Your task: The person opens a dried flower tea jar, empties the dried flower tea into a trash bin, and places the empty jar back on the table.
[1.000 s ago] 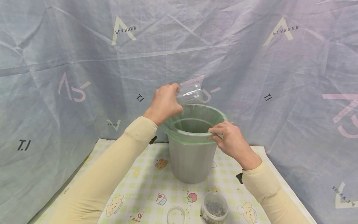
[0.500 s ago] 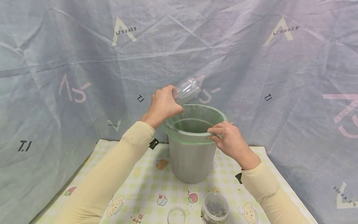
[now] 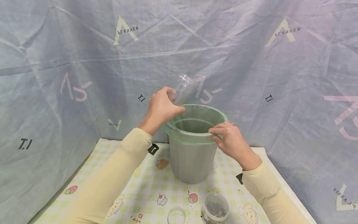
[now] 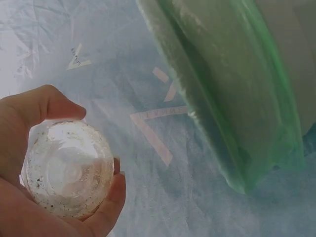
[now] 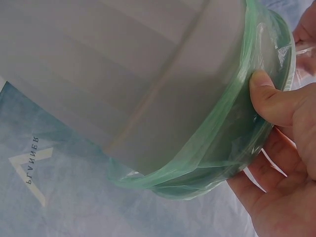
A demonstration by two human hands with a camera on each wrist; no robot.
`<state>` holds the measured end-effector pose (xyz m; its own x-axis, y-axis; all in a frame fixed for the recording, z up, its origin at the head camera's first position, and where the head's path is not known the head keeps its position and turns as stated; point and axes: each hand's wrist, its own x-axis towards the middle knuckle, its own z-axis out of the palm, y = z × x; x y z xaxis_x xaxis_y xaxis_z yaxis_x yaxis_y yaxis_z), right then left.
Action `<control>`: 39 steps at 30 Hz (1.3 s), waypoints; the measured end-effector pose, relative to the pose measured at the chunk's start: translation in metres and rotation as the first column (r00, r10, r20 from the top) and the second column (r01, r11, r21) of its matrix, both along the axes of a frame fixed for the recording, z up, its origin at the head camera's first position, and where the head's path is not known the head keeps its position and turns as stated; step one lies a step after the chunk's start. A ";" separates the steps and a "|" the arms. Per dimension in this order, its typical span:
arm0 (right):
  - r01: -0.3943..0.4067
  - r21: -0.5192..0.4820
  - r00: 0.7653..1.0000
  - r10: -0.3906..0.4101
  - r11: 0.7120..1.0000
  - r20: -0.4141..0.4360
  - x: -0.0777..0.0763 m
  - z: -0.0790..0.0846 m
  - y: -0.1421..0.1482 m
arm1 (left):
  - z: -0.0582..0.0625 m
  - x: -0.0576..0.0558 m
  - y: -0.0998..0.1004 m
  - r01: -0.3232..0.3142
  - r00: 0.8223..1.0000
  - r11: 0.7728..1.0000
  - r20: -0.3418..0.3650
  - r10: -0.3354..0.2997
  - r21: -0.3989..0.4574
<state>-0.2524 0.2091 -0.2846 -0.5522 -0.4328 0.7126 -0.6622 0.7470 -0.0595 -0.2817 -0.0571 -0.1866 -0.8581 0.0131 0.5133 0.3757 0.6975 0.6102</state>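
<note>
In the head view my left hand (image 3: 162,107) grips a clear plastic jar (image 3: 183,88) above the far left rim of the grey trash bin (image 3: 193,161). The jar leans with its mouth end up and to the right. Dark specks cling to the jar's round base (image 4: 69,170) in the left wrist view, where thumb and fingers curl about its sides. A green trash bag (image 3: 193,138) lines the bin and folds over its rim. My right hand (image 3: 230,140) pinches that rim and the bag at the near right, its thumb pressing the outside in the right wrist view.
A second clear jar (image 3: 215,208), partly filled with dark bits, stands at the near edge of the checked tablecloth (image 3: 145,183). Left of it lies a clear round lid (image 3: 176,215). Dark crumbs are scattered around them. A grey-blue cloth (image 3: 84,40) hangs behind.
My left hand has tilted the clear jar from nearly level, mouth to the right, to mouth up, and its wrist has dropped slightly. The right hand stays on the bin's rim.
</note>
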 end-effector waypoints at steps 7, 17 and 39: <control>-0.007 -0.002 1.000 0.007 1.000 -0.003 0.000 0.000 -0.001 | -0.008 0.005 -0.006 0.017 1.000 0.992 0.002 -0.017 0.123; -0.015 -0.005 1.000 0.015 1.000 -0.025 -0.002 -0.001 0.000 | -0.022 0.008 -0.015 0.077 0.997 0.974 -0.022 -0.073 0.213; -0.014 -0.006 1.000 0.014 1.000 -0.012 -0.002 -0.001 0.000 | -0.068 0.039 -0.031 0.191 0.981 0.907 -0.041 -0.190 0.375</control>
<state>-0.2539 0.2094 -0.2852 -0.5374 -0.4361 0.7218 -0.6730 0.7375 -0.0554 -0.2431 -0.0881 -0.2543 -0.8564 -0.0182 0.5159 0.4815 0.3322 0.8110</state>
